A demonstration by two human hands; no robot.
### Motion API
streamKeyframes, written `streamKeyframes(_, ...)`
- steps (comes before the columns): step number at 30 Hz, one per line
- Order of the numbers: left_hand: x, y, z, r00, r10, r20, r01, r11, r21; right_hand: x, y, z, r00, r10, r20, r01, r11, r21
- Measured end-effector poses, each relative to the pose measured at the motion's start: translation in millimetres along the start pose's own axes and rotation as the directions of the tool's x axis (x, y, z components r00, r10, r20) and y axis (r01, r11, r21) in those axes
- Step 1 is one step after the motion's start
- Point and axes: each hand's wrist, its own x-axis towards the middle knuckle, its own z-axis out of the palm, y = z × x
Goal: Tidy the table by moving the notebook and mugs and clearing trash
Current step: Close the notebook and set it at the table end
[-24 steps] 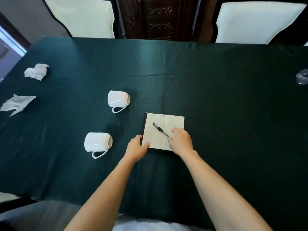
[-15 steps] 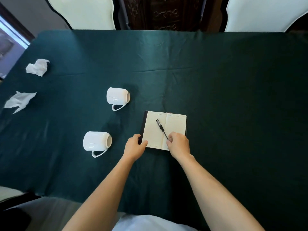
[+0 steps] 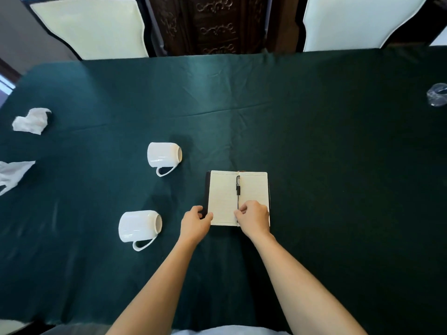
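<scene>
An open notebook (image 3: 223, 198) with cream pages and a black cover lies on the dark green tablecloth (image 3: 314, 153). A black pen (image 3: 238, 188) lies straight along its centre fold. My left hand (image 3: 195, 223) grips the notebook's near left corner. My right hand (image 3: 254, 220) pinches the near end of the pen over the right page. Two white mugs lie on their sides to the left: one farther (image 3: 164, 157), one nearer (image 3: 139, 228). Two crumpled white tissues lie at the far left, one at the back (image 3: 31, 120), one cut by the edge (image 3: 12, 174).
A crumpled clear plastic piece (image 3: 437, 94) sits at the right edge of the table. Two cream-backed chairs (image 3: 92, 25) (image 3: 358, 20) stand behind the table's far edge, with a dark carved cabinet (image 3: 217, 22) between them.
The pen has turned from slanting across the left page to lying straight in the fold, guided by my right hand. My left hand stays at the notebook's near left corner.
</scene>
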Motion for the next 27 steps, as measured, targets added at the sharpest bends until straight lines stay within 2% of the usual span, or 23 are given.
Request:
streamKeyframes(9, 6, -3, -5, 0.999, 0.001, 0.043, 0.001, 0.999, -0.039, -3, 3, 5, 0.998, 0.014, -0.055, -0.012, 0.999, 0.033)
streamKeyframes(13, 8, -1, -8, 0.999, -0.021, 0.044, 0.025, 0.996, -0.084, 1, 17, -10, 0.989, -0.003, -0.151, -0.008, 0.997, -0.072)
streamKeyframes(16, 5, 4, -9, 0.999, -0.038, 0.025, 0.041, 0.987, -0.155, 7, 34, -28, 0.985, 0.062, -0.159, -0.077, 0.993, -0.091)
streamKeyframes(18, 2, 7, -5, 1.0, -0.029, 0.007, 0.03, 0.959, -0.283, 11, 44, -39, 0.989, 0.098, -0.114, -0.104, 0.993, -0.048)
streamKeyframes(20, -3, 12, 0, 1.0, 0.008, 0.002, -0.006, 0.888, -0.46, 16, 50, -48, 0.989, 0.121, -0.081, -0.116, 0.991, 0.06)
streamKeyframes(22, -10, 20, 6, 0.997, 0.067, 0.025, -0.042, 0.825, -0.563, 20, 52, -55, 0.987, 0.148, -0.054, -0.137, 0.976, 0.17)
streamKeyframes(27, -26, 43, 35, 0.975, 0.17, 0.141, -0.059, 0.816, -0.575, 30, 57, -61, 0.98, 0.194, -0.038, -0.171, 0.929, 0.327)
